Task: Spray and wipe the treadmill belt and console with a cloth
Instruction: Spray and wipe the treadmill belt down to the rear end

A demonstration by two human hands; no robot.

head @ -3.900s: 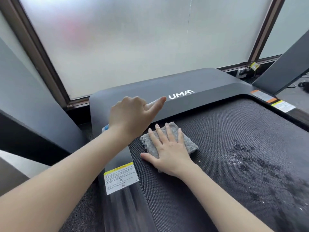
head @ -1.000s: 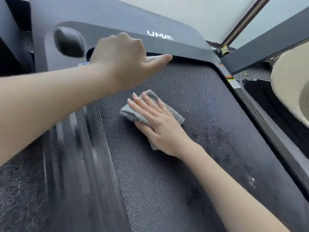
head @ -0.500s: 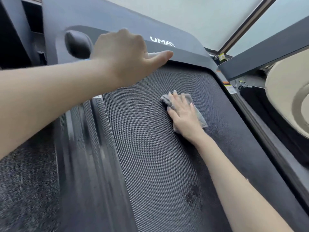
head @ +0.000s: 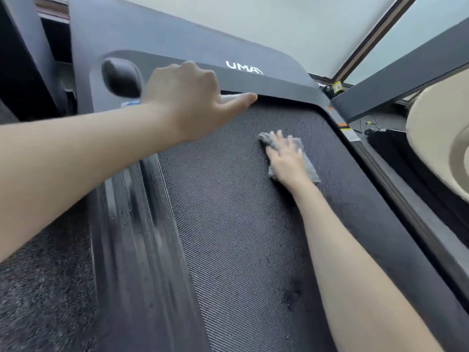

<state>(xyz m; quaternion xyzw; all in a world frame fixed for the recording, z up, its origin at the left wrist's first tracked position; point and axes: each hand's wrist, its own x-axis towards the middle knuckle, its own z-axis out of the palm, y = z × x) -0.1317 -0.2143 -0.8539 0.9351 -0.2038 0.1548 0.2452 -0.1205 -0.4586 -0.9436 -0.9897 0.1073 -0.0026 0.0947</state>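
The dark woven treadmill belt (head: 228, 224) runs down the middle of the view. My right hand (head: 285, 158) lies flat on a grey cloth (head: 308, 167), pressing it on the belt near its far right corner. My left hand (head: 187, 102) hovers over the belt's far left end, closed around a spray bottle (head: 229, 97) that is mostly hidden; only a pale tip by the thumb and a blue bit at the wrist show. A damp dark patch (head: 291, 295) marks the belt close to me.
The black motor cover (head: 279, 82) with white lettering crosses the far end, frosted window behind. A ribbed side rail (head: 137, 237) and dark carpet (head: 38, 288) lie left. The right rail (head: 396, 199), a slanted upright (head: 396, 85) and a beige rounded object (head: 436, 148) stand right.
My right hand has slid the cloth from the belt's left part to its far right corner. The wet splatter on the right has mostly gone. My left hand has stayed over the far left end.
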